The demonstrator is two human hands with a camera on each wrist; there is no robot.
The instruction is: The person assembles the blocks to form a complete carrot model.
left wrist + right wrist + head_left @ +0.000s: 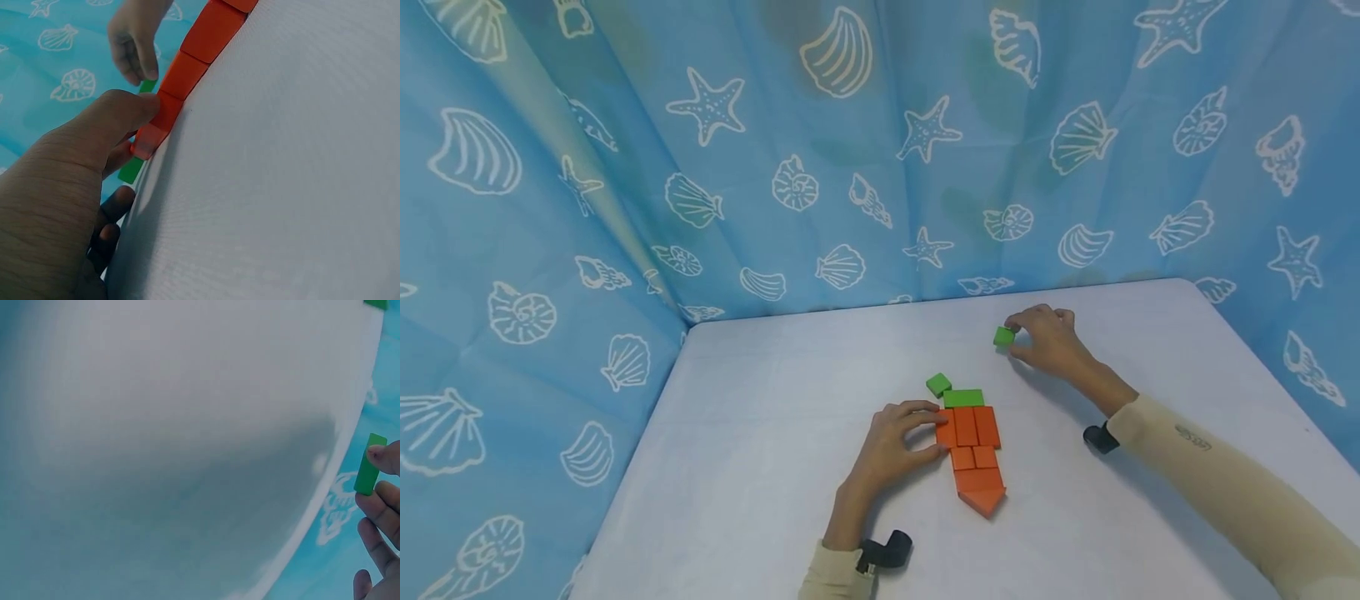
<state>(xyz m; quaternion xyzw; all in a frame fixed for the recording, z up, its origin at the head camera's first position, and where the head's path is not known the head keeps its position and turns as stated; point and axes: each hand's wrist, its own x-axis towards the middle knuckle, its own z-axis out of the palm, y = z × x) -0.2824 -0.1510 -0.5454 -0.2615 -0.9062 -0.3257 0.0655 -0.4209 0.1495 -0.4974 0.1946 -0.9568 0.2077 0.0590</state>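
Orange blocks [977,479] lie joined in a column on the white table, with a wedge [983,502] pointing toward the near side. Thumb and forefinger of my left hand [895,442] pinch the leftmost orange block [945,430] of the far row; its other fingers hang loosely curled. A green rectangular block [964,398] lies across the far end of that row, and a small green block [938,384] is turned at an angle beside its far left corner. Farther back to the right, my right hand [1047,337] pinches another small green block [1003,337], also seen held between thumb and fingers in the right wrist view.
A white cloth covers the table [760,417]. Along its far edge and left side hangs a blue curtain [880,183] with white shells and starfish. Dark wrist mounts [886,550] are strapped on both wrists below the beige sleeves [1210,467].
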